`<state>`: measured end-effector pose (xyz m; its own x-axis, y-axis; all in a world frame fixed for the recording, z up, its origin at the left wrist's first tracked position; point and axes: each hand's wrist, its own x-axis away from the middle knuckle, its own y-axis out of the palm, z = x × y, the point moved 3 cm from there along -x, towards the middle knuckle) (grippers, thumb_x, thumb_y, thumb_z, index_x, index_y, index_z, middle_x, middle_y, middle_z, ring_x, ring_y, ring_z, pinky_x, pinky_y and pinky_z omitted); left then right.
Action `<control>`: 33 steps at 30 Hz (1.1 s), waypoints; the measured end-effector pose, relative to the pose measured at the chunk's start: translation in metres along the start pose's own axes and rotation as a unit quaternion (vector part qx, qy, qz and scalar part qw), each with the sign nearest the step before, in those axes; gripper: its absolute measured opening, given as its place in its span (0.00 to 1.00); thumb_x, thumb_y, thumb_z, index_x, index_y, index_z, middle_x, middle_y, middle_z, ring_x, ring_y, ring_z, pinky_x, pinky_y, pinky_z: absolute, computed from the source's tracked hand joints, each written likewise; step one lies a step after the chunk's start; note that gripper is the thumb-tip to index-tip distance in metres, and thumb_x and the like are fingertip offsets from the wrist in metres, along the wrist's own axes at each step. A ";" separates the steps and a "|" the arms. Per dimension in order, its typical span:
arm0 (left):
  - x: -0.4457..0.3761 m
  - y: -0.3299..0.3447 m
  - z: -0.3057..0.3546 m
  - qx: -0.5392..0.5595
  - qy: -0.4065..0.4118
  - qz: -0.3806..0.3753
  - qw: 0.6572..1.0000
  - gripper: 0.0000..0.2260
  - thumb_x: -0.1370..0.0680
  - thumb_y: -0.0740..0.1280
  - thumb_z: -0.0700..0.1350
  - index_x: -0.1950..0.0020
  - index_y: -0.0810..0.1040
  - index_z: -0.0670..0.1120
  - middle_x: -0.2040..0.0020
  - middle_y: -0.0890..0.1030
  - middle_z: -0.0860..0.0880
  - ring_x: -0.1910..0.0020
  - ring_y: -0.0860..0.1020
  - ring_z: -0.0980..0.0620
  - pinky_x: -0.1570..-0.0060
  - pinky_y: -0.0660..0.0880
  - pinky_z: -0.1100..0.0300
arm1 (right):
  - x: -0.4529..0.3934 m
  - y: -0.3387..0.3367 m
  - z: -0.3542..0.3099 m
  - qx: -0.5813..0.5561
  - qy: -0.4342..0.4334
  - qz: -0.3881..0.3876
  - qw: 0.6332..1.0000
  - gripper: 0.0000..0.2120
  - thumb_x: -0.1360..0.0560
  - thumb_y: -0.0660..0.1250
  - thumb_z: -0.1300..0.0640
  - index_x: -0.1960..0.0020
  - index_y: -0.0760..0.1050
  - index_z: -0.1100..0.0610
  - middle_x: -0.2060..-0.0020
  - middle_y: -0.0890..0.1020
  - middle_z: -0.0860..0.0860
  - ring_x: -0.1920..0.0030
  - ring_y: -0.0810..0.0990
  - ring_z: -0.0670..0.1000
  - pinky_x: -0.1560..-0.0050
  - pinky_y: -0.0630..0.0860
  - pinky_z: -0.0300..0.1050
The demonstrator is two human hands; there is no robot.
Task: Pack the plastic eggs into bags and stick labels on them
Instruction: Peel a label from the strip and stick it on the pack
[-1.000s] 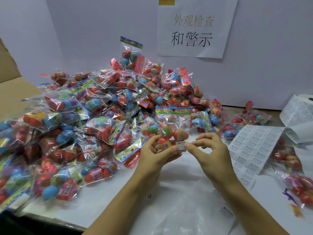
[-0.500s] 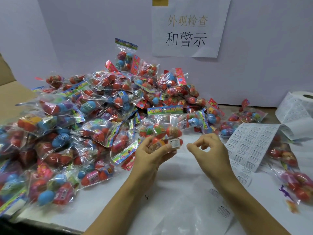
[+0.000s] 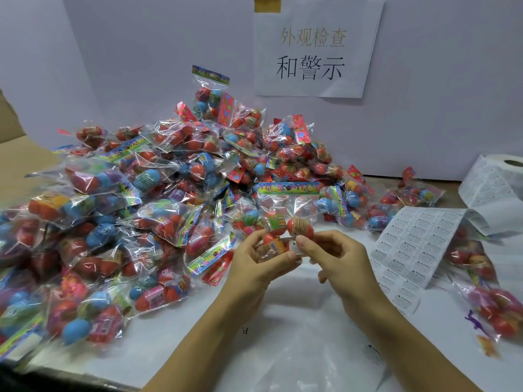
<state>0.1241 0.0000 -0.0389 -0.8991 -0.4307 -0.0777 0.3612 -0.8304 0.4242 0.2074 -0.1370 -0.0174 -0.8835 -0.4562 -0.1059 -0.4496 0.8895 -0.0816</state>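
Observation:
My left hand (image 3: 252, 267) grips a clear bag of plastic eggs (image 3: 278, 223) from below, just above the table's middle. The bag has a colourful header strip, and red, orange and green eggs show inside. A small white warning label (image 3: 294, 247) sits on the bag's lower front. My right hand (image 3: 342, 264) pinches the bag there, with the thumb tip on the label and the other fingers curled. A sheet of white labels (image 3: 410, 244) lies just right of my right hand, running off a label roll (image 3: 498, 176).
A big pile of filled egg bags (image 3: 135, 199) covers the table's left and back. Several more bags (image 3: 489, 304) lie at the right edge. A clear plastic sheet (image 3: 300, 352) lies in front of me. A paper sign (image 3: 314, 46) hangs on the wall.
My right hand pulled away from the bag half a second ago and has come back onto the label. The left hand has kept hold of the bag.

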 end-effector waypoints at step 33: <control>-0.002 -0.006 0.001 -0.014 0.020 0.054 0.998 0.21 0.28 0.76 0.43 0.39 0.76 0.38 0.49 0.86 0.38 0.51 0.86 0.41 0.52 0.83 0.53 | -0.001 -0.002 0.000 0.001 -0.024 -0.077 0.997 0.10 0.27 0.76 0.56 0.47 0.84 0.50 0.58 0.87 0.48 0.62 0.83 0.46 0.70 0.78 0.42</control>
<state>0.1235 0.0058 -0.0401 -0.8436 -0.5324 -0.0693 0.4633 -0.7871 0.4072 0.2094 -0.1380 -0.0175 -0.7968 -0.5878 -0.1400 -0.5787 0.8090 -0.1030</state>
